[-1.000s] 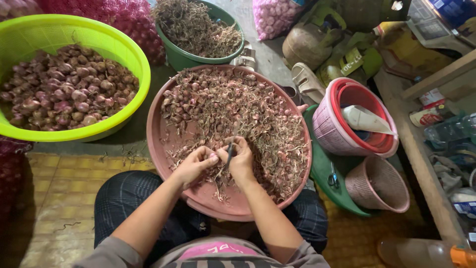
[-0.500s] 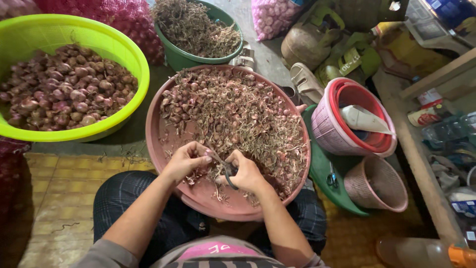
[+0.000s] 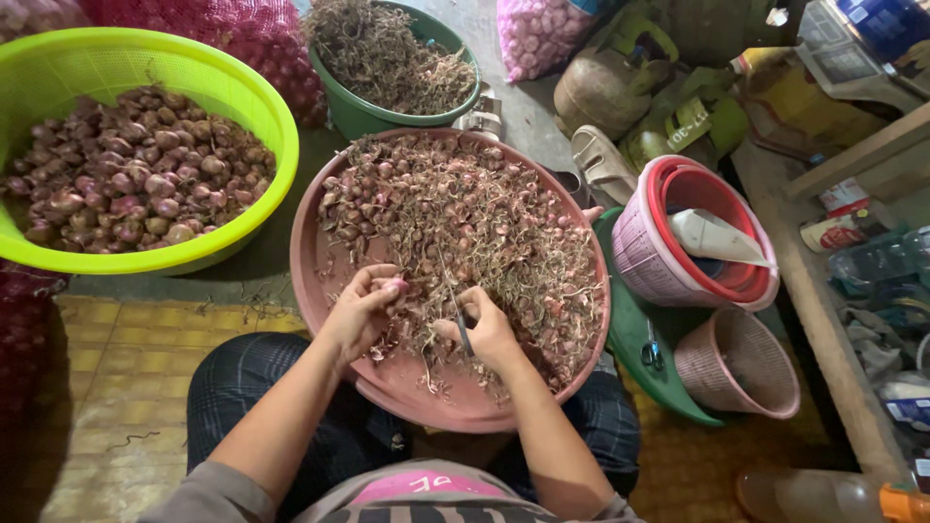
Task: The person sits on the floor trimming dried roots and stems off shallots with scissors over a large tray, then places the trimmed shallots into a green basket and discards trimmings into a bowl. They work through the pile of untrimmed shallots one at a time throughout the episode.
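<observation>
Pink basin [image 3: 320, 271]: smooth matt plastic, holds dry papery shallot skins and wiry stems [image 3: 465, 223]. Lime-green basin [image 3: 242, 97]: glossy plastic; peeled shallots [image 3: 126, 184] inside look smooth, slightly shiny. Right hand [image 3: 489, 334] grips small knife [image 3: 463, 334], blade dull metal. Pink baskets [image 3: 736, 363]: woven-look plastic. Floor mat [image 3: 126, 387]: matt woven.

At the bottom of the frame we see our own body from above. Our left hand [image 3: 360, 308] and right hand [image 3: 487, 329] are bare, without gloves, rings or a watch, and both forearms are uncovered up to grey sleeves [image 3: 208, 496] that show at the lower edge. Our chest carries a grey top with a pink panel [image 3: 426, 484] bearing pale markings. Dark checked trousers [image 3: 291, 407] cover our legs at lower centre.
</observation>
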A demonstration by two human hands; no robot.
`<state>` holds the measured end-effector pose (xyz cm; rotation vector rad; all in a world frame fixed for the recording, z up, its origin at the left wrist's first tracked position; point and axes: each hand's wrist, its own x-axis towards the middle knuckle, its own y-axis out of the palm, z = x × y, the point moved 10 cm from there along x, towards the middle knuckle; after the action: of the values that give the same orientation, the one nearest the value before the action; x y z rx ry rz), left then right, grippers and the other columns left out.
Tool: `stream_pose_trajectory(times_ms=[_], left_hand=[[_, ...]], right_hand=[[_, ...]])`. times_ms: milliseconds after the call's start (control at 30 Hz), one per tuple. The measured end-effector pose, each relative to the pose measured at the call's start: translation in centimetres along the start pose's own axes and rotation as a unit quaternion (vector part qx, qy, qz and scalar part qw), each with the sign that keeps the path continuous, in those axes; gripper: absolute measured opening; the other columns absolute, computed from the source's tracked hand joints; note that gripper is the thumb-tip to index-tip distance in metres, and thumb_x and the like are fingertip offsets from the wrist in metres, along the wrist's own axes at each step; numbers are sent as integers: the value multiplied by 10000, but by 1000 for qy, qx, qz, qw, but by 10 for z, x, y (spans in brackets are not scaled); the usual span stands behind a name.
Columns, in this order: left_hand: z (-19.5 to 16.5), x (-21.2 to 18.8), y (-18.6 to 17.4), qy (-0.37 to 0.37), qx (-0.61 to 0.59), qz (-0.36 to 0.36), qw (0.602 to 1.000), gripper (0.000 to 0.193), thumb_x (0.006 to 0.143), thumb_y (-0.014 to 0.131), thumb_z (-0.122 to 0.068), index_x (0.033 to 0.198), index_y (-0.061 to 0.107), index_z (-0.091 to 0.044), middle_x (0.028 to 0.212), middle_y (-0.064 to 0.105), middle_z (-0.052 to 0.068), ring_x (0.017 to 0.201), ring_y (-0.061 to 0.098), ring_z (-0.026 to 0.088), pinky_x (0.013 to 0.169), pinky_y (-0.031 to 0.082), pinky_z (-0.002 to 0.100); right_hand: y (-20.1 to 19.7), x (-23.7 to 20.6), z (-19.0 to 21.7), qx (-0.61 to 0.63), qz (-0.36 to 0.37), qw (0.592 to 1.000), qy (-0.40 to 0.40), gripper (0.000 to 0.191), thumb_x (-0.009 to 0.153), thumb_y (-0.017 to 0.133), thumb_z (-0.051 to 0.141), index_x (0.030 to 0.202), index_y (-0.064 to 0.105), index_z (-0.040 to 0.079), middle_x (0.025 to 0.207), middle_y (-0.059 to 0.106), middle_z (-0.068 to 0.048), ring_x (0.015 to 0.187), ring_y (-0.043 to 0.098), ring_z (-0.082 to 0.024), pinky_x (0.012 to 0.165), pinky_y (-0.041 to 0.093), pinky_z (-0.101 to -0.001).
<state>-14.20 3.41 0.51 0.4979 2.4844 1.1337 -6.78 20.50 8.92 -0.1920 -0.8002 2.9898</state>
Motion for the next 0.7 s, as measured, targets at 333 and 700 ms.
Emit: stream_pose_trajectory(times_ms=[333, 700], left_hand=[[16, 0, -8, 16, -90, -82, 992, 173, 931, 718, -103, 1071, 621, -73, 982, 727, 45, 831, 674, 93, 663, 524, 200], [40, -15, -2, -52, -42, -82, 994, 156, 941, 699, -169, 1052, 633, -82, 861, 692, 25, 589, 552, 57, 478, 424, 192]], right_hand=[[25, -14, -13, -43, 10, 997, 70, 623, 685, 911, 372, 1100, 585, 42, 791, 650, -46, 706, 568, -116, 649, 500, -301], [33, -6, -23, 56, -2, 997, 53, 451, 758, 907, 268, 988, 604, 26, 706, 629, -6, 623, 529, -89, 554, 426, -281]])
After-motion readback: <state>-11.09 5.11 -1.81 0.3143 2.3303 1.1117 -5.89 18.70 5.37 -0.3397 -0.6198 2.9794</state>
